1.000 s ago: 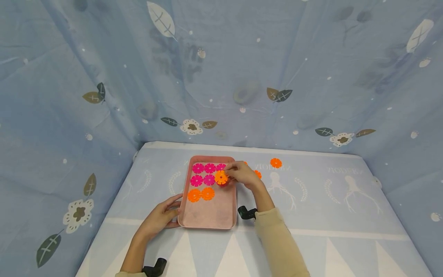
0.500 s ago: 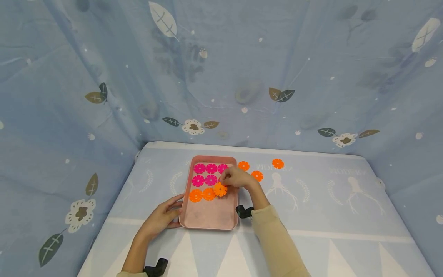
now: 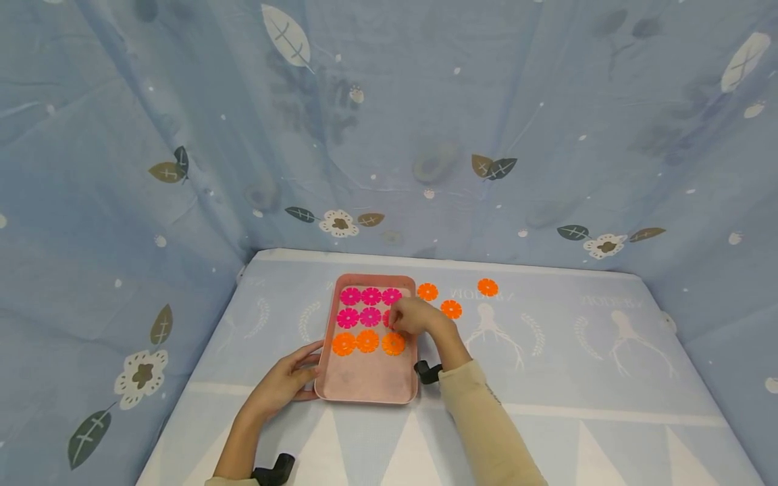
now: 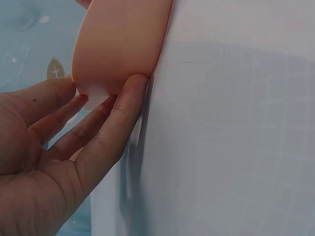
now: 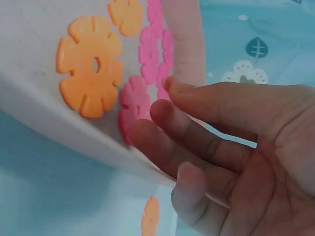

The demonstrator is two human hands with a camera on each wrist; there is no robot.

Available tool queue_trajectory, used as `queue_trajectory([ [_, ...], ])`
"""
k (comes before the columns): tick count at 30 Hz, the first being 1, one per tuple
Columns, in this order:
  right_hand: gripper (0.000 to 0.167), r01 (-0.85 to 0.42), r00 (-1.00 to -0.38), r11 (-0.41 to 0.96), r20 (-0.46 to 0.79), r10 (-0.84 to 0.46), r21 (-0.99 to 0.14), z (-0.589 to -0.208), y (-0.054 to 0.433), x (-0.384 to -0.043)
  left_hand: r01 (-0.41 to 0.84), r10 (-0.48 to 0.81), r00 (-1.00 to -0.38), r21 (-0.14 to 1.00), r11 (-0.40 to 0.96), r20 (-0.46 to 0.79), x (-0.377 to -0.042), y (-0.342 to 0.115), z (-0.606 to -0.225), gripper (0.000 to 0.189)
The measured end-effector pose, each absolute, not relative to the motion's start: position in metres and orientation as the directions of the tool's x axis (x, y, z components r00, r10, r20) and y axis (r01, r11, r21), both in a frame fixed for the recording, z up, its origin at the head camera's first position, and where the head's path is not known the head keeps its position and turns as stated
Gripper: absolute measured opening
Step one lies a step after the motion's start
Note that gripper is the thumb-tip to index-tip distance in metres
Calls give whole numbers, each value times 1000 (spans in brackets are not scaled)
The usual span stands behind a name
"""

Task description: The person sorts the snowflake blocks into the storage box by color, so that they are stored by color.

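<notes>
A pink tray (image 3: 367,391) holds flower-shaped plastic discs in rows. Magenta discs (image 3: 371,295) fill the two far rows, the one at the second row's right end partly behind my right hand (image 3: 419,316). Below them are three orange discs (image 3: 367,341), the rightmost orange disc (image 3: 394,344) just below my right fingertips. In the right wrist view this orange disc (image 5: 83,66) lies apart from the loosely bent fingers, which hold nothing. My left hand (image 3: 282,383) holds the tray's left side, fingertips against its wall (image 4: 118,44) and edges in the left wrist view.
Three loose orange discs lie on the table right of the tray: one orange disc (image 3: 428,291) near the rim, another orange disc (image 3: 451,309) beyond it, and an orange disc (image 3: 487,287) farthest right. A patterned blue curtain (image 3: 389,135) stands behind and beside the table.
My right hand has brought an orange disc down from over the second row to the third row's right end and let it go. My left hand has stayed at the tray.
</notes>
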State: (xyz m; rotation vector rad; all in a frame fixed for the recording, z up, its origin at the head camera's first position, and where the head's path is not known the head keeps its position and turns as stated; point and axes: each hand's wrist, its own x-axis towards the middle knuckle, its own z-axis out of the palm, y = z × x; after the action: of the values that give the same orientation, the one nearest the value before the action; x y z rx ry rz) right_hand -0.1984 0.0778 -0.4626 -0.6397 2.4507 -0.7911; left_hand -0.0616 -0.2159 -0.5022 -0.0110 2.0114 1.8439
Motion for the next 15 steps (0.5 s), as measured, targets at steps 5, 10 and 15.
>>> queue_trajectory([
  [5, 13, -254, -787, 628, -221, -577, -736, -458, 88, -197, -281, 261, -916, 951, 125, -305, -61, -215, -503, 55],
  [10, 15, -137, -820, 498, -184, -542, -857, -456, 105, -193, -274, 258, -918, 952, 134, -301, -60, -215, -502, 55],
  [15, 21, -62, -863, 411, -157, -479, -910, -458, 123, -191, -267, 271, -916, 954, 134, -295, -60, -215, -501, 55],
])
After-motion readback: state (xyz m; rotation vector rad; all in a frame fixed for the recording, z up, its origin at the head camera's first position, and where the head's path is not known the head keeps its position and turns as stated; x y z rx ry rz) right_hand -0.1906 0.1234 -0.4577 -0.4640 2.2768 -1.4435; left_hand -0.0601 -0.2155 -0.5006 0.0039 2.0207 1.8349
